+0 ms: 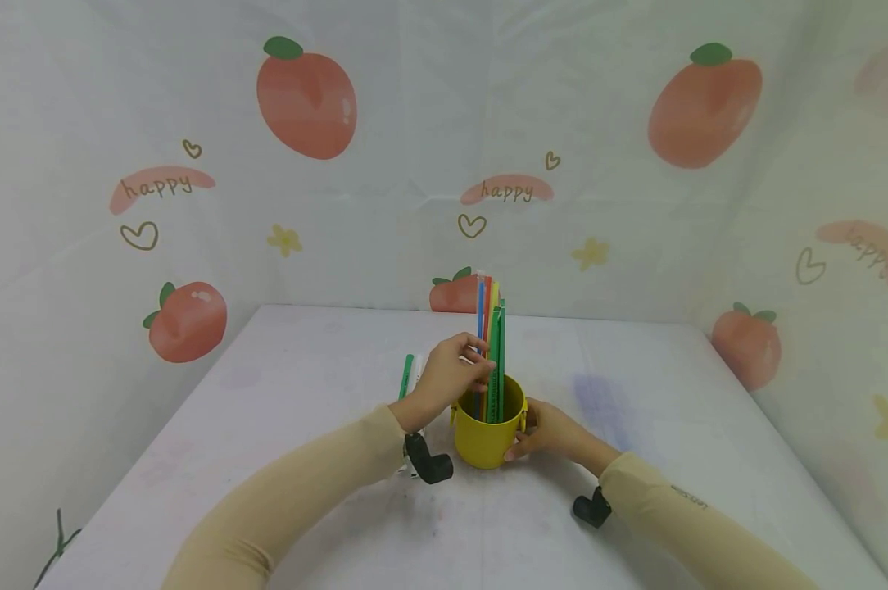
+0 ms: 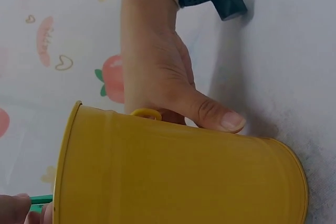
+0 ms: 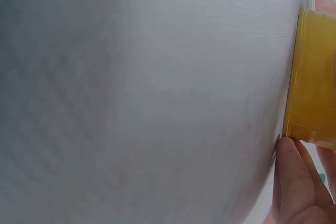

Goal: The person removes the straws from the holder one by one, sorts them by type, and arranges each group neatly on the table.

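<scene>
A small yellow bucket (image 1: 486, 442) stands upright on the table, holding several long thin sticks in blue, red, yellow and green. My left hand (image 1: 453, 370) is above its rim, fingertips pinching a green stick (image 1: 495, 360) whose lower end is inside the bucket. In the left wrist view only the fingertips and a short green piece show past the rim. My right hand (image 1: 550, 430) grips the bucket's right side by the ring handle, its thumb (image 2: 231, 121) along the wall. The right wrist view catches the bucket (image 3: 315, 77) and my fingers (image 3: 296, 177) at its base.
More sticks, green (image 1: 405, 377) and white, lie on the table to the bucket's left, partly behind my left forearm. Behind the white table (image 1: 341, 524) hangs a fruit-printed cloth (image 1: 414, 123). A dark camera mount (image 1: 429, 461) sits at each wrist.
</scene>
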Action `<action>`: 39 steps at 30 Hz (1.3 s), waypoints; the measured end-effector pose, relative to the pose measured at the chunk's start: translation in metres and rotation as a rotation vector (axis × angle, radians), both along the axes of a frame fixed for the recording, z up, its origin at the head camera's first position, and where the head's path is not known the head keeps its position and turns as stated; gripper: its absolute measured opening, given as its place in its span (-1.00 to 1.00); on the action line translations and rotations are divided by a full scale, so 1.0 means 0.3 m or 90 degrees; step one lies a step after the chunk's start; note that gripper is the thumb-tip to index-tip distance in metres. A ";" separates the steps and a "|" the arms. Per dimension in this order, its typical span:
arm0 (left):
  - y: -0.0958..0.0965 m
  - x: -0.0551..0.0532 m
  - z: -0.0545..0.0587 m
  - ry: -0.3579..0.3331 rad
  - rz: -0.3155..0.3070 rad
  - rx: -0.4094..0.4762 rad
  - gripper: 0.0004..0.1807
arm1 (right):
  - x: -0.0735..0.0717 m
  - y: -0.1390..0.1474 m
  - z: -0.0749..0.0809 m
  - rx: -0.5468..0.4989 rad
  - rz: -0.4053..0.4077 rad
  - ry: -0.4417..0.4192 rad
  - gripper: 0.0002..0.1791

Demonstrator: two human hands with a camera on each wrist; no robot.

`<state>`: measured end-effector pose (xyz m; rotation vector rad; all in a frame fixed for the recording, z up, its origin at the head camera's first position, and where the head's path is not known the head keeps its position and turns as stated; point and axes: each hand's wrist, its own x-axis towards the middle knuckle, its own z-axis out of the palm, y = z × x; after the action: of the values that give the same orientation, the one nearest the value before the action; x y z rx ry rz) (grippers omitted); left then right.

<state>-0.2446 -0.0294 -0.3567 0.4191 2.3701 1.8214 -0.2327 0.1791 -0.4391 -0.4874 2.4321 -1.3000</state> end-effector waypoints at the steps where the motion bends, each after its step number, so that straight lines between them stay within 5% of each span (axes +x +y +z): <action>1: 0.002 -0.001 -0.001 -0.001 0.001 -0.001 -0.77 | 0.000 0.000 0.000 -0.002 0.001 0.000 -0.17; 18: 0.022 -0.023 -0.006 -0.005 0.012 -0.045 -0.86 | 0.002 -0.002 0.000 0.011 -0.002 -0.004 -0.14; 27: 0.019 -0.019 -0.014 -0.004 0.000 -0.024 -0.88 | 0.006 -0.001 0.000 0.011 -0.007 -0.007 -0.14; 39: -0.003 0.007 -0.012 0.058 -0.005 -0.022 -0.86 | 0.005 -0.003 0.001 0.001 -0.014 -0.015 -0.13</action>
<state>-0.2425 -0.0305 -0.3604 0.5172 2.4510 1.7927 -0.2312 0.1781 -0.4387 -0.4434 2.4247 -1.3056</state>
